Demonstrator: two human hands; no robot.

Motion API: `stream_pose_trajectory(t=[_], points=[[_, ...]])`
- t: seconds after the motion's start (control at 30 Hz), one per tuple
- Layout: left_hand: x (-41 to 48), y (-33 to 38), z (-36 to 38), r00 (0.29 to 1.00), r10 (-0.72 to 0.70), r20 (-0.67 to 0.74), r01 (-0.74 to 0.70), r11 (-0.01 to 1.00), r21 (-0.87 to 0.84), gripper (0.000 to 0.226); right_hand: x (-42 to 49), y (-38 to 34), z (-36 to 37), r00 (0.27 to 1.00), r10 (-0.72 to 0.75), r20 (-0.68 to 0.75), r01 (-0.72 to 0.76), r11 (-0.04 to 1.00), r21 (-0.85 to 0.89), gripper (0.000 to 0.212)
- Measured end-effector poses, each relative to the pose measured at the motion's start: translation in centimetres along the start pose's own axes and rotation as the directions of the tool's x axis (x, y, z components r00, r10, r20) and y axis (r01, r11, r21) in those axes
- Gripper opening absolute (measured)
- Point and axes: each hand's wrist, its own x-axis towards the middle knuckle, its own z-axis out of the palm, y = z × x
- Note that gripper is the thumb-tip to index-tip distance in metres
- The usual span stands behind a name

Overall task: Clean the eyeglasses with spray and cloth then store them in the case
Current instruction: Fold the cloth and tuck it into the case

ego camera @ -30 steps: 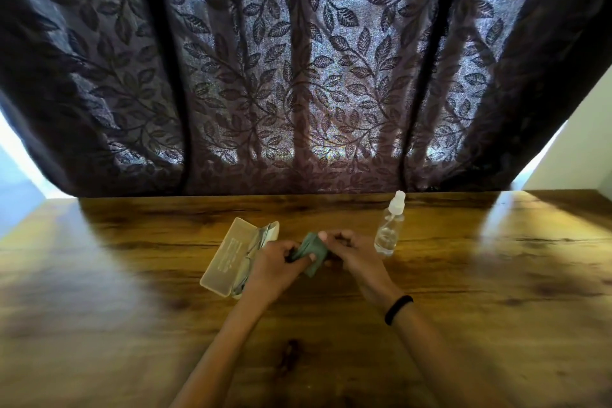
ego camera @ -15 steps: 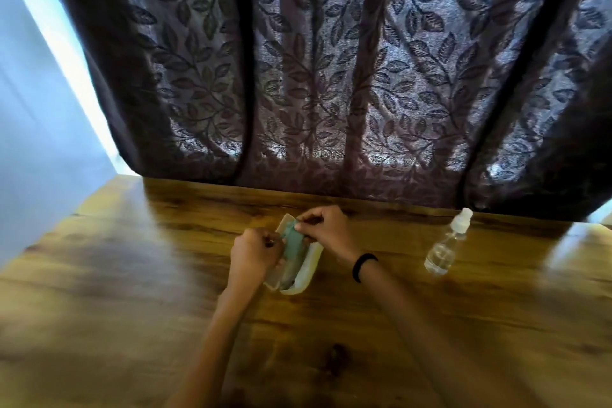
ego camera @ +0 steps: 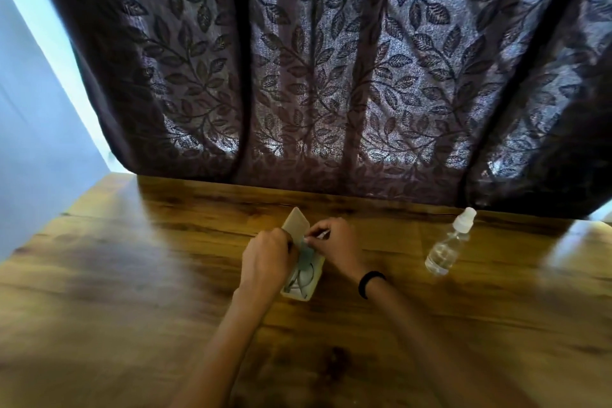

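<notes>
A pale cream eyeglasses case [ego camera: 313, 285] lies open on the wooden table [ego camera: 132, 275], its lid [ego camera: 295, 225] tilted up at the far end. The eyeglasses [ego camera: 303, 278] lie inside the case, one round lens showing. A green cloth [ego camera: 306, 253] sits over the far part of the case, above the glasses. My left hand [ego camera: 266, 262] and my right hand [ego camera: 334, 247] both pinch the cloth from either side, right over the case. A black band circles my right wrist.
A clear spray bottle [ego camera: 448, 243] with a white cap stands on the table to the right of my hands. A dark leaf-patterned curtain [ego camera: 331, 76] hangs along the table's far edge. A pale wall is at the left.
My hands carried the cloth from beside the bottle over to the case and lowered it onto the glasses. The lid now stands up more. The camera swung left.
</notes>
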Motion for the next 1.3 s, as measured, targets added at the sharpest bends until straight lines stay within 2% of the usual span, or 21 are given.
stream_pose_trajectory(t=[0.13,0.23,0.27,0.33,0.4,0.43,0.53,0.67,0.77,0.83,0.93,1.0,1.1,1.17,1.3], points=[[0.5,0.7,-1.1,0.976,0.111,-0.185,-0.111,0.994,0.01,0.016,-0.3,0.9,-0.5,1.0,0.02,-0.009,-0.02,0.998,0.054,0.012],[1.5,-0.3,-0.9,0.959,0.123,-0.256,-0.148,0.985,-0.082,0.019,-0.7,1.0,-0.9,0.999,0.038,0.021,-0.041,0.989,0.14,0.013],[2.0,-0.9,-0.6,0.966,0.096,-0.24,-0.133,0.981,-0.143,0.024,-0.8,1.1,-1.0,0.998,0.049,0.027,-0.053,0.984,0.168,0.014],[3.0,-1.9,-0.3,0.998,-0.032,-0.063,0.014,0.96,-0.28,0.035,-1.1,1.2,-1.2,0.997,0.072,-0.003,-0.07,0.974,0.217,0.016],[3.5,-2.6,0.2,0.981,-0.111,0.157,0.156,0.935,-0.317,0.041,-1.5,1.6,-1.4,0.991,0.119,-0.067,-0.096,0.956,0.279,0.013],[3.6,-2.9,0.4,0.97,-0.113,0.216,0.182,0.926,-0.332,0.041,-1.8,1.8,-1.5,0.984,0.148,-0.102,-0.111,0.946,0.304,0.012],[3.8,-3.4,0.5,0.933,-0.108,0.342,0.263,0.855,-0.447,0.037,-2.8,2.7,-1.7,0.966,0.215,-0.147,-0.158,0.931,0.329,0.017],[3.3,-4.1,0.4,0.853,-0.141,0.502,0.455,0.672,-0.584,0.029,-4.1,3.0,-1.2,0.978,0.202,-0.046,-0.173,0.919,0.355,0.032],[2.7,-4.0,0.4,0.793,-0.113,0.598,0.551,0.551,-0.627,0.037,-4.6,2.8,-0.8,0.981,0.188,-0.045,-0.162,0.927,0.339,0.034],[2.4,-3.6,0.4,0.776,-0.086,0.625,0.573,0.511,-0.641,0.046,-4.6,2.8,-1.0,0.975,0.216,-0.043,-0.187,0.914,0.36,0.036],[2.0,-2.6,0.2,0.79,-0.073,0.609,0.543,0.547,-0.638,0.065,-4.4,2.7,-1.1,0.967,0.254,-0.017,-0.224,0.881,0.417,0.04],[1.8,-1.5,0.3,0.8,-0.082,0.594,0.502,0.633,-0.589,0.077,-4.3,2.6,-1.1,0.961,0.276,-0.008,-0.245,0.868,0.433,0.043],[2.0,0.8,1.1,0.808,-0.187,0.559,0.455,0.801,-0.389,0.088,-4.3,2.5,-0.9,0.958,0.287,0.014,-0.267,0.871,0.412,0.041],[2.1,1.8,1.9,0.838,-0.24,0.49,0.394,0.887,-0.24,0.089,-4.3,2.6,-1.0,0.955,0.293,0.039,-0.283,0.871,0.402,0.038],[1.9,2.2,2.9,0.898,-0.221,0.38,0.245,0.969,-0.016,0.091,-4.4,2.9,-2.2,0.934,0.315,0.168,-0.355,0.764,0.539,0.028]])
